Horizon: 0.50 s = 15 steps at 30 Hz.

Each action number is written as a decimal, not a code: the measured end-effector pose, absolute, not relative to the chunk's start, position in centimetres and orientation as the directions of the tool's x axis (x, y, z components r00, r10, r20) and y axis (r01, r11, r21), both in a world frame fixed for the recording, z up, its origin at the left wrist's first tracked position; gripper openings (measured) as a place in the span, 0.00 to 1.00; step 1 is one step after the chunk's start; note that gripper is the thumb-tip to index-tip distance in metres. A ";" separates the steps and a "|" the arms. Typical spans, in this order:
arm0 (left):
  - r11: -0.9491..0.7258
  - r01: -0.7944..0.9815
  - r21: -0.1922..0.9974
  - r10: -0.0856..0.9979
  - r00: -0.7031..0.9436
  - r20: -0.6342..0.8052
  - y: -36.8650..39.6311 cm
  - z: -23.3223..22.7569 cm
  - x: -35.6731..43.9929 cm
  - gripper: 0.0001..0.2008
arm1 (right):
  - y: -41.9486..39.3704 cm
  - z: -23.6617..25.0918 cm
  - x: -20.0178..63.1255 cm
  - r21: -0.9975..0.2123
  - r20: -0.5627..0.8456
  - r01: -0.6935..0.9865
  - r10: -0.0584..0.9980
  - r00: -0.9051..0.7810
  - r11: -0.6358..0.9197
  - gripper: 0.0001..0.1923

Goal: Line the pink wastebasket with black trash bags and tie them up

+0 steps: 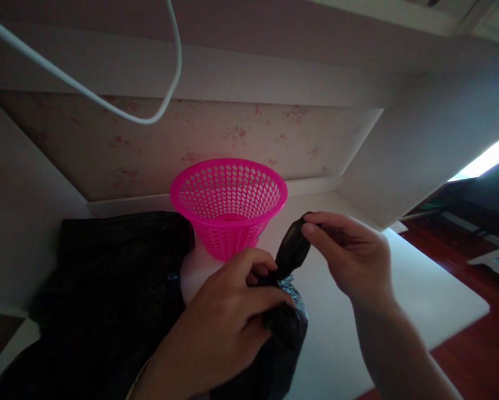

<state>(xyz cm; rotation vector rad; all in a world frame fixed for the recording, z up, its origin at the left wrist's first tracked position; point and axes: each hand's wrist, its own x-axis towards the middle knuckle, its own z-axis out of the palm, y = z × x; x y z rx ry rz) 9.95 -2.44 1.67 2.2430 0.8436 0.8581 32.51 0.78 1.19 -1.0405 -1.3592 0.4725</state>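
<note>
1. Near the centre right of the frame, the right hand (355, 253) pinches the tip of a narrow black strip (291, 253) between thumb and fingertips, closed tightly on it.
2. At the lower centre, the left hand (228, 314), fingers curled and thumb extended, grips the strip's lower end, where it meets a black plastic bag (285, 350). The exact contact of its fingertips is partly hidden.
3. The bag hangs beneath the left hand at the bottom centre, crinkled and slightly shiny; the strip slants up and right from it, between the two hands.
4. Just beyond the hands, at the centre, a bright pink perforated basket (228, 222) stands upright, wide mouth upward, on a white tabletop (416, 283).
5. More black plastic (116, 294) spreads across the lower left.
6. Behind the basket is a flower-patterned panel (236, 133).
7. A white cable (107, 105) loops across the upper left.
8. Reddish flooring (461, 344) shows at the lower right.
</note>
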 end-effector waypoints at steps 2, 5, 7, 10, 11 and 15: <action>-0.587 0.272 0.763 0.746 0.548 0.379 -1.1 1.2 10.3 0.14 | -0.6 2.3 32.4 -0.743 0.615 0.320 0.788 -0.021 0.588 0.10; -0.507 0.141 0.850 0.727 0.600 0.334 0.3 0.3 10.8 0.11 | -2.7 1.8 32.0 -0.732 0.602 0.231 0.767 -0.223 0.641 0.24; -0.456 0.126 0.881 0.751 0.585 0.305 0.8 -0.1 10.9 0.11 | -4.0 -0.3 31.4 -0.749 0.617 0.196 0.774 -0.142 0.633 0.29; -0.481 0.204 0.853 0.802 0.494 0.335 0.9 -0.4 11.2 0.12 | -5.8 -4.6 30.2 -0.762 0.645 0.193 0.747 0.160 0.617 0.23; -0.507 0.221 0.833 0.799 0.482 0.359 0.8 -0.4 11.3 0.12 | -6.3 -6.0 29.7 -0.753 0.657 0.225 0.729 0.192 0.619 0.22; -0.612 0.237 0.754 0.746 0.490 0.451 -0.4 0.0 11.6 0.12 | -6.5 -8.4 28.1 -0.701 0.551 0.538 0.834 -0.010 0.469 0.25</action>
